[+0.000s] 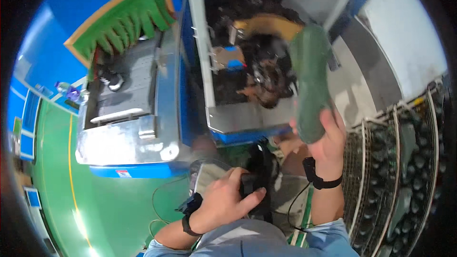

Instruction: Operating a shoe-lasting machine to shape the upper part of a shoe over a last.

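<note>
My right hand (328, 133) is raised on the right and grips the narrower lower end of a dark green shoe sole (310, 74). The sole stands nearly upright, its broad end at the top. Low in the middle, my left hand (229, 195) is curled at a dark, black thing (257, 176) in front of my body. Thumb and fingers lie on either side of its near end. Blur and the dark colour hide its exact kind.
A metal machine (126, 147) with green hanging flaps (126, 21) stands left, a dark shoe (112, 78) on its bed. Ahead is a machine frame (247, 116) with blurred dark parts inside. Wire racks (395, 162) full of dark rounded pieces stand right. Cables trail from my wrists.
</note>
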`<state>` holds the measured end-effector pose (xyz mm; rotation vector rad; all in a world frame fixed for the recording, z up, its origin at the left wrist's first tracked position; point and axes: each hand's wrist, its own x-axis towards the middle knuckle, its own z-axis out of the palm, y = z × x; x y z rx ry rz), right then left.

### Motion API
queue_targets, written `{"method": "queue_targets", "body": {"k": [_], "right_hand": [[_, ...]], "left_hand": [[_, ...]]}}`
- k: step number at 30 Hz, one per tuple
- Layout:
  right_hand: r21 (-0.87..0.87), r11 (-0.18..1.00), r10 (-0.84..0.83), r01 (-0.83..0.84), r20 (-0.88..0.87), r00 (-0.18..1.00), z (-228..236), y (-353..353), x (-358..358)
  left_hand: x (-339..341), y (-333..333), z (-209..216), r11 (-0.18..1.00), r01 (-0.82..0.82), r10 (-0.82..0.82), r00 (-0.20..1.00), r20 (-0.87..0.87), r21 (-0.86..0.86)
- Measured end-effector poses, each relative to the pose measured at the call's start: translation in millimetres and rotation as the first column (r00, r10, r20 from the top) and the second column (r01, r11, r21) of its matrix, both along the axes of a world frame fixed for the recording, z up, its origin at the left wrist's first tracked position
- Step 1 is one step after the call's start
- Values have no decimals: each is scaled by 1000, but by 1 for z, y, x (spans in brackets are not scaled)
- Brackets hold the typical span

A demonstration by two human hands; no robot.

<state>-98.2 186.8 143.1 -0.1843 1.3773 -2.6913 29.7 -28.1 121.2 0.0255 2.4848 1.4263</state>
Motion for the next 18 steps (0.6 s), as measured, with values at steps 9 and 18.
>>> {"method": "queue_targets", "body": {"k": [9, 18], "right_hand": [[63, 844, -497, 532, 464, 733, -114, 215, 234], [-821, 244, -534, 517, 331, 778, -125, 405, 308]], "left_hand": [[9, 34, -31, 988, 136, -141, 988, 65, 71], [13, 31, -30, 939, 284, -304, 949, 80, 196]]}}
